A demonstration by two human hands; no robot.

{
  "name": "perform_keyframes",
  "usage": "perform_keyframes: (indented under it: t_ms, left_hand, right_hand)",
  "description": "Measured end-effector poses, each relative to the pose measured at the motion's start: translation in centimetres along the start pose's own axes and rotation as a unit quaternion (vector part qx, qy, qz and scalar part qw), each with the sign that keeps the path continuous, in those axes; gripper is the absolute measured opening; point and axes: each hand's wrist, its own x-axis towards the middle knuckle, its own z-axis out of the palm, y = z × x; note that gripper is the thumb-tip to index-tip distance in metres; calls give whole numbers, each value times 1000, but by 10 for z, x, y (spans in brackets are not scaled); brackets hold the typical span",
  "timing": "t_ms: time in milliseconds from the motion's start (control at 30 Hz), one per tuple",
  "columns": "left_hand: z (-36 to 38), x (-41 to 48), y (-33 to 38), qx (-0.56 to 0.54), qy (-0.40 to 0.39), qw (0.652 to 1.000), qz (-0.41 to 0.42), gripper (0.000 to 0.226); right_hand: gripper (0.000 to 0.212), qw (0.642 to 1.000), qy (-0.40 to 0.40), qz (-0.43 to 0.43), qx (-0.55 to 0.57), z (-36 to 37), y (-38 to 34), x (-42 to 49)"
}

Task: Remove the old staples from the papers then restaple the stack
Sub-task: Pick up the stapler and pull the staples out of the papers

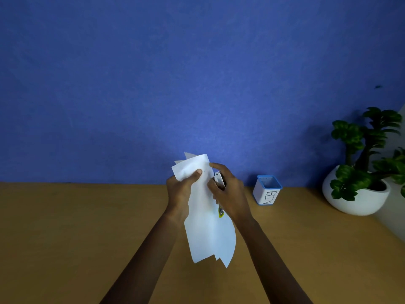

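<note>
While the left hand pinched the papers up off the worktop to keep them steady, the right hand at 3 o'clock wrapped its fingers around a small stapler, probably to work the top edge.

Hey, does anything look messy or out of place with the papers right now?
Yes. The papers, held up between the left hand and right hand, are fanned out: corners stick out unevenly at top and bottom, so the sheets aren't squared. Nothing else stands out.
</note>
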Motion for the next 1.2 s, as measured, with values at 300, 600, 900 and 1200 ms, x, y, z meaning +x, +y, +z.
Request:
perform_keyframes:
  t_ms: [300, 600, 900, 1200]
  left_hand:
    - [1, -1, 6, -5, 3, 1000, -13, 21]
    - [0, 2, 3, 28, -1, 999, -32, 10]
    - [-7, 9, 3, 33, -4, 999, -43, 30]
    - [-7, 8, -1, 59, 15, 998, -26, 28]
  right_hand:
    - [38, 991, -28, -66, -116, 1, 4, -1]
    - [15, 998, 3, 19, 61, 3, 7, -1]
    - [32, 661, 1, 414, 625, -8, 23, -5]
    - [9, 879, -26, 270, 392, 4, 17, -3]
